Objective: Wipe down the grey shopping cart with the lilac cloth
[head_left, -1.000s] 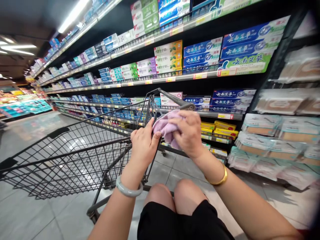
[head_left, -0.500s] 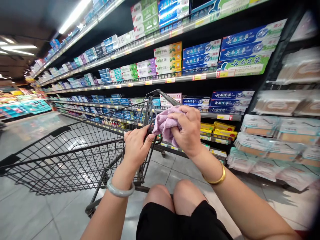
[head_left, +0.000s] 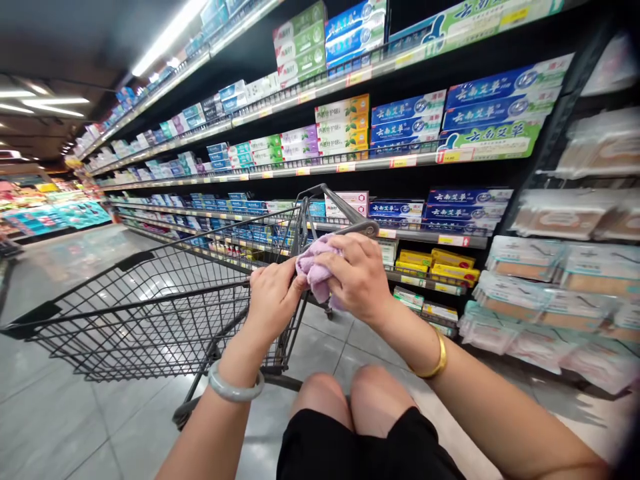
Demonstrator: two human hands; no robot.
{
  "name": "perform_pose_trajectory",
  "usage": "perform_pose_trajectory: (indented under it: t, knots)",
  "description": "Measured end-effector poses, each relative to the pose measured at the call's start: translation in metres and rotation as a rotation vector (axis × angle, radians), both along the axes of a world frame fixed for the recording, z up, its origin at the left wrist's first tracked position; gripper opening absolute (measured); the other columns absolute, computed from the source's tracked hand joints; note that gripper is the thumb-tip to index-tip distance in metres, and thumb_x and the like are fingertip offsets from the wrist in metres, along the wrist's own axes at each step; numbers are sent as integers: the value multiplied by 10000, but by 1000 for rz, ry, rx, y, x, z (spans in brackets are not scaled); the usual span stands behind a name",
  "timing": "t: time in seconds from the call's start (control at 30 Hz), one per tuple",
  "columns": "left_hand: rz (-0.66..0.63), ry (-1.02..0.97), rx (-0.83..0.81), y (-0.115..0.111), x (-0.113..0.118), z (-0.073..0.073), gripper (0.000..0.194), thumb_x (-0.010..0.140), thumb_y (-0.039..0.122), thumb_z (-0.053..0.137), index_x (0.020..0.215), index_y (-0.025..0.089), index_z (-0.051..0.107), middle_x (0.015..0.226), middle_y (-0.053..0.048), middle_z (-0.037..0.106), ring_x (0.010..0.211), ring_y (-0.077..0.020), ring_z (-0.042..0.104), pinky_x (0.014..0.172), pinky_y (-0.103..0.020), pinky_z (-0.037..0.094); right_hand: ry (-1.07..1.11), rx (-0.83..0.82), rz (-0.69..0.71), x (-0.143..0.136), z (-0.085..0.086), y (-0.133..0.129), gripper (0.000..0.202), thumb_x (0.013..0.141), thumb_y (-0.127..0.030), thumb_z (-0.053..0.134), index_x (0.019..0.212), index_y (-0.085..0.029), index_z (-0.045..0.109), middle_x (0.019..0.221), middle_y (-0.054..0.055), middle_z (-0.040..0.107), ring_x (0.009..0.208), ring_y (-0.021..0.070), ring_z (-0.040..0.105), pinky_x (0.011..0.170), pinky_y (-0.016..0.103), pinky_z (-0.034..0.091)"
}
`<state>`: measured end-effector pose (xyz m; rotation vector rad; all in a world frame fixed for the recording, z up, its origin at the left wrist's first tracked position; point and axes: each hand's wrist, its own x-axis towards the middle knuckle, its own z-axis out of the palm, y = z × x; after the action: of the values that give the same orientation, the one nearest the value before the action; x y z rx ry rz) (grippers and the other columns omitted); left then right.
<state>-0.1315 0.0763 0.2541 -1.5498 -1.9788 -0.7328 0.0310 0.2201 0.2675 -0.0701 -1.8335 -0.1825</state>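
A black wire shopping cart [head_left: 165,313] stands at my left, its handle end towards me. My left hand [head_left: 273,293], with a pale bangle on the wrist, is wrapped round the cart's handle bar, most of which the hands and cloth cover. In my right hand [head_left: 360,273] is a crumpled lilac cloth [head_left: 320,267], pressed against the handle right beside my left thumb. A gold bracelet circles my right wrist. The handle's grey end piece [head_left: 367,229] shows just beyond my right knuckles.
Long shelves [head_left: 320,167] of toothpaste boxes run along the far side of the cart. Hanging packets [head_left: 530,293] fill a rack at the right. My knees [head_left: 345,393] are below my hands, above a grey tiled floor [head_left: 320,347].
My right hand has slid the cloth left and slightly down along the handle, towards my left hand. The handle's right end has come into view. My left hand keeps its grip.
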Motion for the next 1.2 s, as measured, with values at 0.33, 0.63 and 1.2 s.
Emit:
perform_pose_trajectory:
  t: [0.33,0.63,1.2]
  knots:
    - [-9,5,-92,4,11,6,600,1042,615,291,1185,167,666,1018,-115,739,1010,-280,657,887,-422,405,-11,-8,-21,1,3,-2,240,893,-193,666,1103,-279,746,1236,64,680,1183,281,569,1002,446,446]
    - [-83,-95,-290,-4,22,37,449,889,473,662,1247,202,651,1125,-96,758,1055,-323,708,892,-434,539,-83,61,-64,15,22,-1,213,897,-214,668,1095,-254,737,1221,79,687,1135,277,581,960,440,433]
    - [-90,-220,-196,-21,19,34,402,790,332,552,1156,227,680,1087,-63,777,1022,-279,714,933,-423,517,-44,-23,13,44,47,15,211,837,-175,679,1026,-244,741,1154,76,687,1074,281,611,937,456,468]
